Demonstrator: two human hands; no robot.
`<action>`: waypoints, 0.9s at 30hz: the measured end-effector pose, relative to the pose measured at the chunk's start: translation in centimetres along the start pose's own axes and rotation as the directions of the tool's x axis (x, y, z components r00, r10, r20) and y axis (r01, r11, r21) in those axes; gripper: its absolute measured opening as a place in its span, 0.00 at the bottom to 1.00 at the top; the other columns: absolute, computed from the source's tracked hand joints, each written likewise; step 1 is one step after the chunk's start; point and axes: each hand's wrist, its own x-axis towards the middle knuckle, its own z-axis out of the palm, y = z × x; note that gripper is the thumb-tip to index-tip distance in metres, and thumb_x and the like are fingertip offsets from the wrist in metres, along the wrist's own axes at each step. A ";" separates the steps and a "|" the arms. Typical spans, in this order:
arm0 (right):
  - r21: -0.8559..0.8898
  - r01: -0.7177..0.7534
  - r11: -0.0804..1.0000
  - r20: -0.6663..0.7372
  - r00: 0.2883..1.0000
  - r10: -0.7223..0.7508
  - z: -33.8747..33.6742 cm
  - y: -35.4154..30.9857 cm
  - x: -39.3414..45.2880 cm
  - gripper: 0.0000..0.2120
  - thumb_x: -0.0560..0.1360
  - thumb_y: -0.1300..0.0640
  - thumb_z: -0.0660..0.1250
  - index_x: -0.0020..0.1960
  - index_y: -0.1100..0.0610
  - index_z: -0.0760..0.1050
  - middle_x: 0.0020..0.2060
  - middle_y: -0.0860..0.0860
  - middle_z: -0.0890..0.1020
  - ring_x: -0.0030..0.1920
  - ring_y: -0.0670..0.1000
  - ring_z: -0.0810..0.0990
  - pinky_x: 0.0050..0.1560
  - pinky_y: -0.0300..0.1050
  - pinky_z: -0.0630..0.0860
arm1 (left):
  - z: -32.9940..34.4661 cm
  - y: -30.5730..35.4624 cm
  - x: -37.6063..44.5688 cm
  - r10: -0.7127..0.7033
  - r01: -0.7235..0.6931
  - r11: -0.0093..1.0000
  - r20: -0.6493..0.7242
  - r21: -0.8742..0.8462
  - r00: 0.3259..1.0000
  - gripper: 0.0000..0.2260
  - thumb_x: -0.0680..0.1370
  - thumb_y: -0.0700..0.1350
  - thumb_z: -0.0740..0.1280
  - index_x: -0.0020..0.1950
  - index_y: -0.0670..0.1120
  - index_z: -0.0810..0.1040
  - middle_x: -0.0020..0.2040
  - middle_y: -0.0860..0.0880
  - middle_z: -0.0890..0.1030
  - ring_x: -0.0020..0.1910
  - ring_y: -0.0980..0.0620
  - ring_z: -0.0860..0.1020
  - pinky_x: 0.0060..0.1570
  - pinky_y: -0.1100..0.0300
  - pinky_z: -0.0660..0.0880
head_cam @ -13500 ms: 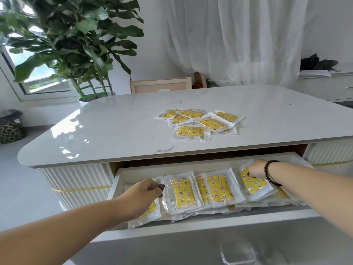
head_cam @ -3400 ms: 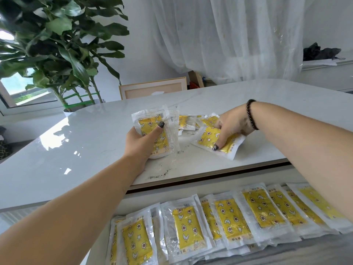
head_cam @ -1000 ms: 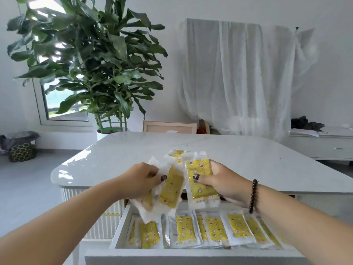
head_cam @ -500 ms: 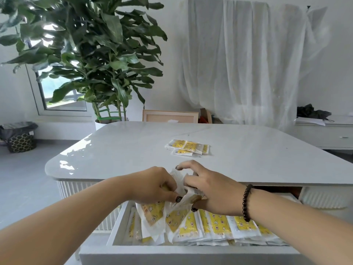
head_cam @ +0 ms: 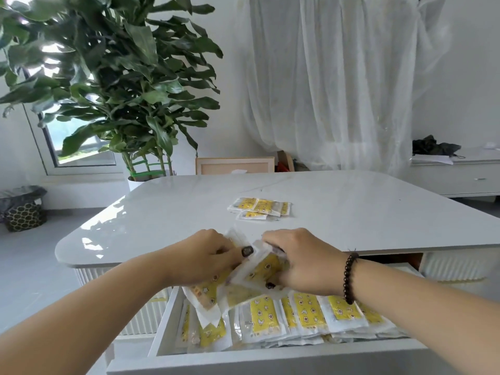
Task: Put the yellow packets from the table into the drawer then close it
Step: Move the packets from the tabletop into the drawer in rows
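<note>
Both hands meet above the open drawer (head_cam: 162, 345); the left hand (head_cam: 200, 259) and right hand (head_cam: 303, 259) grip a bunch of yellow packets (head_cam: 259, 269) between them; more packets (head_cam: 305, 312) lie in a row inside the drawer; a few loose packets (head_cam: 258, 207) rest farther back on the white desk (head_cam: 378, 212); a leafy plant (head_cam: 113, 77) stands far left.

Behind the far left corner you had a big leafy potted plant (head_cam: 108, 85), its stems tied with green bands, standing before a window (head_cam: 78, 147). A sheer white curtain (head_cam: 332, 85) hung along the back wall, with a pale wooden frame (head_cam: 234, 165) leaning at its foot. At your far left sat a patterned basket (head_cam: 23, 216); at right, a low white cabinet (head_cam: 457, 177) carried a dark bundle (head_cam: 433, 146).
</note>
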 end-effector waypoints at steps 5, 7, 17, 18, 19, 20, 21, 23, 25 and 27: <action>0.592 -0.149 0.792 -0.188 0.930 0.315 -1.4 0.1 -0.3 0.21 0.66 0.64 0.77 0.56 0.52 0.76 0.48 0.46 0.83 0.47 0.44 0.83 0.48 0.40 0.81 | -1.7 -0.7 -0.8 -0.119 0.078 0.957 -0.130 -0.281 0.984 0.43 0.62 0.79 0.57 0.39 0.36 0.76 0.32 0.46 0.71 0.31 0.51 0.70 0.33 0.52 0.73; 0.768 -0.141 0.624 -0.178 0.890 0.420 -1.2 -0.1 -0.3 0.18 0.65 0.64 0.77 0.52 0.54 0.77 0.47 0.50 0.84 0.48 0.48 0.84 0.49 0.47 0.82 | -1.6 -1.1 -0.7 -0.144 0.089 0.923 -0.123 -0.374 0.982 0.48 0.60 0.79 0.59 0.46 0.32 0.77 0.37 0.44 0.75 0.36 0.48 0.74 0.42 0.42 0.77; 0.601 -0.271 0.752 -0.025 0.934 0.357 0.5 -0.7 0.1 0.27 0.67 0.49 0.77 0.62 0.51 0.71 0.54 0.45 0.82 0.54 0.45 0.81 0.55 0.45 0.79 | 0.4 1.2 0.1 -0.092 0.045 0.840 -0.060 -0.541 0.994 0.40 0.71 0.73 0.54 0.54 0.37 0.79 0.47 0.40 0.84 0.45 0.39 0.82 0.55 0.38 0.76; 0.550 -0.277 0.788 -0.022 0.938 0.345 0.7 -0.7 0.1 0.28 0.66 0.46 0.76 0.62 0.50 0.70 0.54 0.45 0.81 0.54 0.45 0.81 0.56 0.47 0.79 | 0.5 1.4 0.1 -0.091 0.054 0.838 -0.042 -0.543 0.995 0.38 0.71 0.71 0.54 0.54 0.38 0.80 0.49 0.41 0.85 0.49 0.41 0.83 0.56 0.43 0.77; 0.508 -0.285 0.813 -0.016 0.940 0.339 0.9 -0.7 0.2 0.30 0.65 0.44 0.76 0.63 0.50 0.70 0.54 0.44 0.81 0.54 0.45 0.80 0.56 0.47 0.79 | 0.7 1.5 0.3 -0.094 0.064 0.837 -0.027 -0.543 0.995 0.38 0.71 0.71 0.54 0.55 0.38 0.80 0.51 0.40 0.84 0.51 0.41 0.83 0.57 0.46 0.78; 0.474 -0.298 0.829 -0.007 0.940 0.342 1.0 -0.7 0.2 0.31 0.64 0.42 0.76 0.62 0.50 0.69 0.54 0.44 0.81 0.54 0.45 0.80 0.55 0.47 0.79 | 0.8 1.5 0.3 -0.100 0.081 0.832 -0.005 -0.549 0.995 0.38 0.71 0.71 0.56 0.55 0.38 0.80 0.52 0.39 0.83 0.52 0.40 0.82 0.58 0.46 0.77; 0.441 -0.312 0.841 -0.005 0.937 0.350 1.0 -0.7 0.2 0.32 0.64 0.40 0.75 0.62 0.50 0.69 0.53 0.44 0.81 0.53 0.45 0.80 0.54 0.47 0.79 | 0.9 1.5 0.3 -0.102 0.094 0.824 0.017 -0.558 0.995 0.35 0.72 0.68 0.58 0.55 0.38 0.80 0.52 0.39 0.84 0.51 0.41 0.83 0.57 0.47 0.78; 0.349 -0.334 0.876 -0.021 0.931 0.364 1.0 -0.8 0.3 0.35 0.62 0.37 0.75 0.61 0.51 0.67 0.53 0.46 0.80 0.52 0.46 0.80 0.53 0.48 0.79 | 1.1 1.7 0.3 -0.123 0.124 0.802 0.042 -0.584 0.992 0.21 0.76 0.57 0.62 0.52 0.40 0.81 0.48 0.42 0.85 0.46 0.45 0.85 0.51 0.53 0.81; 0.264 -0.341 0.902 -0.024 0.933 0.360 0.9 -0.9 0.5 0.41 0.61 0.35 0.75 0.64 0.53 0.64 0.57 0.49 0.78 0.55 0.48 0.78 0.55 0.49 0.78 | 1.2 1.7 0.4 -0.157 0.160 0.789 0.057 -0.593 0.986 0.16 0.79 0.52 0.62 0.51 0.41 0.82 0.47 0.43 0.86 0.45 0.47 0.84 0.49 0.53 0.82; 0.237 -0.333 0.912 0.022 0.941 0.338 0.5 -0.9 0.5 0.54 0.60 0.36 0.76 0.75 0.52 0.50 0.69 0.50 0.68 0.66 0.49 0.70 0.65 0.46 0.71 | 1.1 1.6 0.4 -0.201 0.191 0.785 0.049 -0.589 0.978 0.16 0.80 0.52 0.62 0.50 0.41 0.82 0.47 0.42 0.85 0.42 0.46 0.83 0.48 0.52 0.81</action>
